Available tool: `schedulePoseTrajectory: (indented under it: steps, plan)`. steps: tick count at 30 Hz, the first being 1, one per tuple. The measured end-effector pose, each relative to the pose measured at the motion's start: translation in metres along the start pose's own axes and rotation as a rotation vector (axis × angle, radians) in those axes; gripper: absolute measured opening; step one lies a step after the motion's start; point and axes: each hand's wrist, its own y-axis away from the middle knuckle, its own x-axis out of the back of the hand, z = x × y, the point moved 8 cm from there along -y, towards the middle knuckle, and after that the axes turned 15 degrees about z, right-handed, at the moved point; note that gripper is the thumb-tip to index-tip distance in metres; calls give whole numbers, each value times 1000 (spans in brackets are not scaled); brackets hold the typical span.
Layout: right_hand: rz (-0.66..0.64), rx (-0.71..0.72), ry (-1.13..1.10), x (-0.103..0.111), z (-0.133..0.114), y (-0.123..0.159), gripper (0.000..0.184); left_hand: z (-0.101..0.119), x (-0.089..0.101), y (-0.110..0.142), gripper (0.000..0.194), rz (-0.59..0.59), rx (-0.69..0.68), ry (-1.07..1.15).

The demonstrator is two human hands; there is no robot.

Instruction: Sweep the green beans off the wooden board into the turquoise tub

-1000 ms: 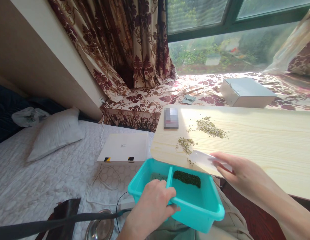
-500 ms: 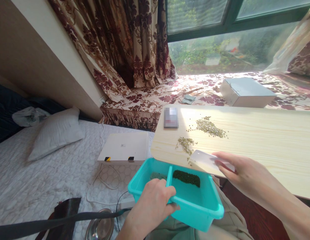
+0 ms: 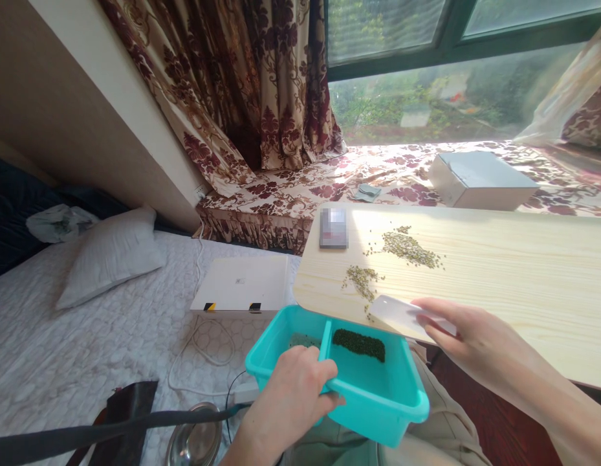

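Note:
My left hand (image 3: pixel 305 382) grips the near rim of a turquoise two-compartment bin (image 3: pixel 378 414), held just below the table edge. Dark green beans (image 3: pixel 359 344) lie in its right compartment; a few small bits show in the left one, partly hidden by my hand. My right hand (image 3: pixel 455 327) is closed on a flat, translucent white scraper (image 3: pixel 394 312), which rests low over the tabletop near its front edge. Just left of the scraper's tip lies a small pile of pale greenish-brown seeds (image 3: pixel 362 281). A larger pile of seeds (image 3: pixel 409 247) is spread farther back.
A light wooden table (image 3: pixel 513 278) reaches to the right. On its far left corner sits a small blurred box (image 3: pixel 334 228). A white flat box (image 3: pixel 242 281), a cable and a steel bowl (image 3: pixel 196 437) lie on the bed. A larger box (image 3: pixel 482 178) stands on the window seat.
The scraper in my right hand has shifted slightly to the right, away from the small seed pile. The bin has moved a little left in view. Both seed piles look the same.

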Motion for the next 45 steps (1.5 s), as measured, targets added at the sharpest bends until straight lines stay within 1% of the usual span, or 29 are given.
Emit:
schedulePoseTrajectory:
  steps: [6,13,19,24,28,34,36,40,42,45]
  plan:
    - [12,5,-19,5,-5,-1,32,-1,2,1,27,1,5,-4]
    - [-54,-19,-32,2,-6,1,32,-1,2,2,26,-3,3,-12]
    - [-15,-7,-15,1,-6,-1,32,-2,1,2,25,4,5,-1]
    - [-35,10,-27,3,-9,0,33,-1,2,3,25,12,0,0]
    - [-25,20,-37,5,-8,1,32,-1,1,2,26,17,-9,-6]
    - [-49,12,-73,0,-10,2,33,-1,0,1,27,19,-17,-11]
    - [-32,-4,-32,1,-7,0,34,0,0,1,27,21,-16,-11]
    - [53,-23,150,8,1,-8,31,0,1,1,26,21,-6,-6]
    - [54,-4,166,8,-1,-11,29,0,1,1,26,14,3,-5]
    - [23,9,159,2,-6,-13,29,0,0,1,26,11,4,1]
